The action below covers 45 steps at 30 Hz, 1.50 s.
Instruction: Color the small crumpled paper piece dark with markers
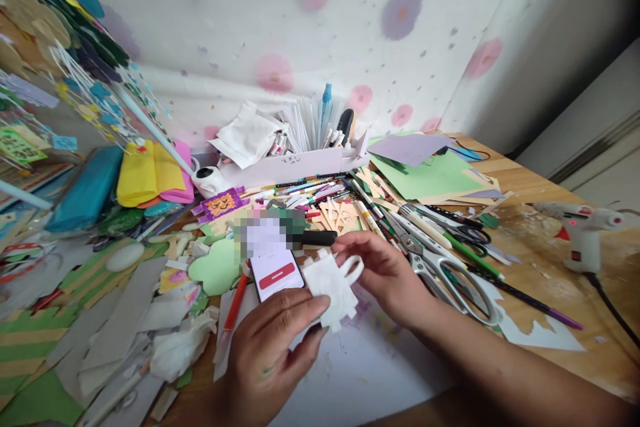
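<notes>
My left hand (280, 340) pinches a small white paper cutout (327, 287) with notched edges between thumb and fingers. A white paper loop (354, 271) sticks out from its right side. Curled fingers of my right hand (383, 273) meet the cutout's upper right edge, behind the loop; the thumb tip is partly hidden. Behind the cutout lies a lit phone (277, 277), its upper part blurred out. A black pen-like object (317, 237) ends close to my right fingertips. White paper (375, 373) lies below both hands.
Scissors (455, 280) and several pens lie right of my right hand. A glue gun (583, 233) with a cord stands at the far right. Paper scraps (115, 327) cover the left side, near an orange pen (234, 300). A white box (300, 167) of supplies stands behind.
</notes>
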Available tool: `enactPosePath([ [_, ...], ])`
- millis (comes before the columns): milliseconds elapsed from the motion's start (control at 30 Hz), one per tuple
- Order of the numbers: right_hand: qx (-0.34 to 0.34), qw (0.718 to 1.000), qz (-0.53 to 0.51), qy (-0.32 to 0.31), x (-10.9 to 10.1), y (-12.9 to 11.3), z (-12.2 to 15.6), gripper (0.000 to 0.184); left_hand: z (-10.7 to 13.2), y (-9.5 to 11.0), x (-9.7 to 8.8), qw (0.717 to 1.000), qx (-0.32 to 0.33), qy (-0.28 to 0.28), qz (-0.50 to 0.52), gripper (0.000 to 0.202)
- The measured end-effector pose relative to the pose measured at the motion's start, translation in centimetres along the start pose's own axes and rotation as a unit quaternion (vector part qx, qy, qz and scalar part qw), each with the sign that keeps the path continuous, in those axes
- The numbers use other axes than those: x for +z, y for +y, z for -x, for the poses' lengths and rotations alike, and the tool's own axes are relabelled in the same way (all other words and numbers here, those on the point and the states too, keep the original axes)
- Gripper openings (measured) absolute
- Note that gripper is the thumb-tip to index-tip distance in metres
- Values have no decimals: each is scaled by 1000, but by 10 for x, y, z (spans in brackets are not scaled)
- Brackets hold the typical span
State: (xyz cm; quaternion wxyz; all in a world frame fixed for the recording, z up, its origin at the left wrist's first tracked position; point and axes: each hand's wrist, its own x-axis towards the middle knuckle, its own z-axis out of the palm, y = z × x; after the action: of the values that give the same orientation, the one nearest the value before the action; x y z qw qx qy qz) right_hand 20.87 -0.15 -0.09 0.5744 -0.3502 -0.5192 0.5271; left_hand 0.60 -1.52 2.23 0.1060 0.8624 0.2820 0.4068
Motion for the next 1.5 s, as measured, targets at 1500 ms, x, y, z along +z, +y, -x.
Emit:
enactPosePath([
  [1500,-138,940,313,-7,-7,-17,3,30,5,-12,14,754,-457,111,459,22],
])
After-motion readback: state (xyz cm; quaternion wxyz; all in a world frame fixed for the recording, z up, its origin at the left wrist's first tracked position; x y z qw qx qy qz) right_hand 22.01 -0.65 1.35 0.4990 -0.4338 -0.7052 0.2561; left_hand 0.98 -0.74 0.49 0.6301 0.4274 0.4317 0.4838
